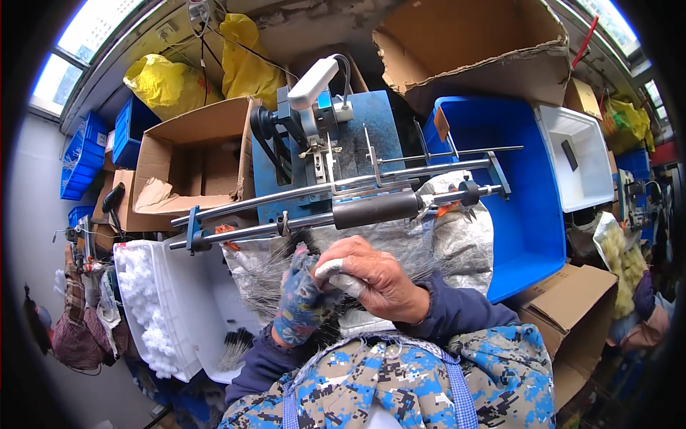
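Note:
My left hand [297, 299], in a worn, dirty flower-patterned glove, is closed in front of my lap. Dark bristles show at its edge, but what it grips is mostly hidden. My right hand [379, 280] is bare apart from white wraps on its fingertips. Those fingers are curled and pressed against the left hand; whatever is between them cannot be made out. Thin grey wire-like bristles [261, 277] spread beside the left hand over a silvery sack [463, 239]. Just beyond the hands lies a dark roller [375, 208] on a metal rod.
A bench machine [309, 118] on a blue plate stands ahead, its rails crossing left to right. Left are a cardboard box [189, 161] and a white bin [193, 314] with white tufts [146, 307]. Right is a large blue tub [532, 236]. Other people work at both sides.

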Tool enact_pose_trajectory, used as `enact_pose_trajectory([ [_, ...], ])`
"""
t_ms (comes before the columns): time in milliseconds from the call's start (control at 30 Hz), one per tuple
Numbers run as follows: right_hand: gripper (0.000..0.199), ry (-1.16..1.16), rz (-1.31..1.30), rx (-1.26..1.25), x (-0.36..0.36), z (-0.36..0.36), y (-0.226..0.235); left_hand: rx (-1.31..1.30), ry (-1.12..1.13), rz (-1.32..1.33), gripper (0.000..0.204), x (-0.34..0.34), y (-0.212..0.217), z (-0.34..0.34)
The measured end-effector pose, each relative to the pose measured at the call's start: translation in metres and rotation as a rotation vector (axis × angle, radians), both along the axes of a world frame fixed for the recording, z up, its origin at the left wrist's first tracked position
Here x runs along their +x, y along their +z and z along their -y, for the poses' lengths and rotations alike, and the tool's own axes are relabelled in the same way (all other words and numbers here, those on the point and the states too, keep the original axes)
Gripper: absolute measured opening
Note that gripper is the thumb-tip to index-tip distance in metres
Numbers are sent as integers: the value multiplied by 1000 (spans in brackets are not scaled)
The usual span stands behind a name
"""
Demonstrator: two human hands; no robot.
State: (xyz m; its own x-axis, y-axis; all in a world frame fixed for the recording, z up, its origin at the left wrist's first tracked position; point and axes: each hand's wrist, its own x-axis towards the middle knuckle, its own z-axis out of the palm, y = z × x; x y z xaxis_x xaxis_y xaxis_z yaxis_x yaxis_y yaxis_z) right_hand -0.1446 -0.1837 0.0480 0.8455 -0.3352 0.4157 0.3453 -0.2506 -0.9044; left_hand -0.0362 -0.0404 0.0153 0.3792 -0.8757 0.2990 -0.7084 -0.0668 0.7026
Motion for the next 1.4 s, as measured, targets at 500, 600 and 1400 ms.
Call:
enact_pose_trajectory([
  [500, 9, -469, -597, -1112, 93, 132, -22, 466, 109, 423, 37, 68, -64, -42],
  [600, 9, -466, -663, -1078, 101, 132, -34, 441, 69, 452, 24, 69, -52, -45],
  [1400, 10, -442, -542, -988, 110, 138, -55, 91, 49, 199, 32, 32, -8, -22],
])
